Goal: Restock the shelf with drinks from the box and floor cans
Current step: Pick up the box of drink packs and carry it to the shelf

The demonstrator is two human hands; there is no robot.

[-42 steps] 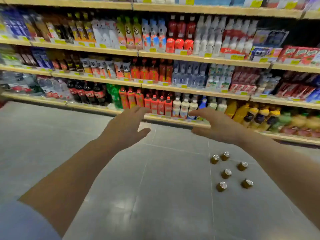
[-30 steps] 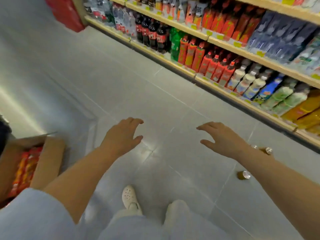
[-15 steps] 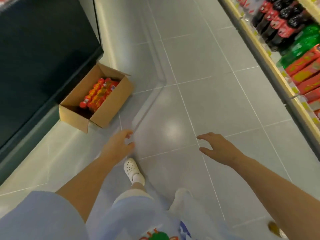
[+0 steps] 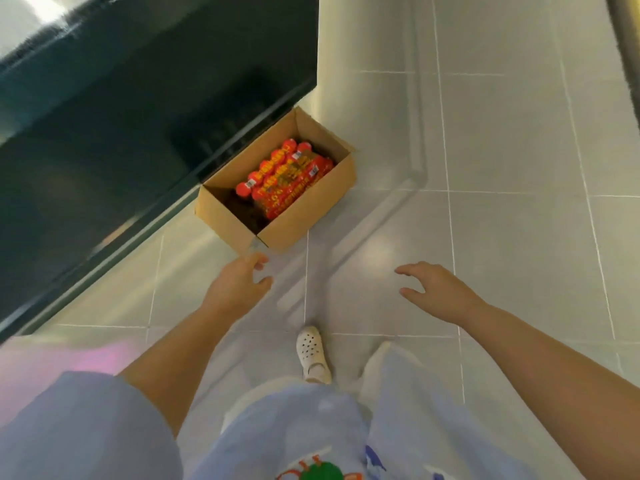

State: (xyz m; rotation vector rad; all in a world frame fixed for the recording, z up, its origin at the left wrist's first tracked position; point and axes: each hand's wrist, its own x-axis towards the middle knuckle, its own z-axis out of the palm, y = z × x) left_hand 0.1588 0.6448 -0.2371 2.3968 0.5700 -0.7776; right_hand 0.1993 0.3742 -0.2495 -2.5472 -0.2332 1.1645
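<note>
1. Floor: grey tiled floor (image 4: 502,140) runs open to the right of and beyond the cardboard box (image 4: 304,216); a dark glass-fronted cabinet (image 4: 121,133) bounds the left side, its lower edge running diagonally from lower left to upper right; a pale corner post (image 4: 363,64) stands just behind the box.
2. Box: sits on the floor, its left long side close against the cabinet base; top open, flaps not visible; long axis runs diagonally from near-left to far-right; the nearest corner points toward the left hand (image 4: 239,282).
3. Contents: red-orange bottled drinks (image 4: 287,174) lie packed on their sides along the box's long axis, caps toward the far-right end; they fill the right portion; the near-left portion is dark and unclear.
4. Left hand: held just short of the box's near corner, fingers loosely spread, holding nothing; contact with the box cannot be confirmed.
5. Right hand (image 4: 436,289): held out over bare floor, well apart from the box, palm down, fingers spread and slightly bent, holding nothing.
6. Person: 1 white perforated shoe (image 4: 311,355) on the tiles between the arms; pale blue clothing at the frame bottom.
</note>
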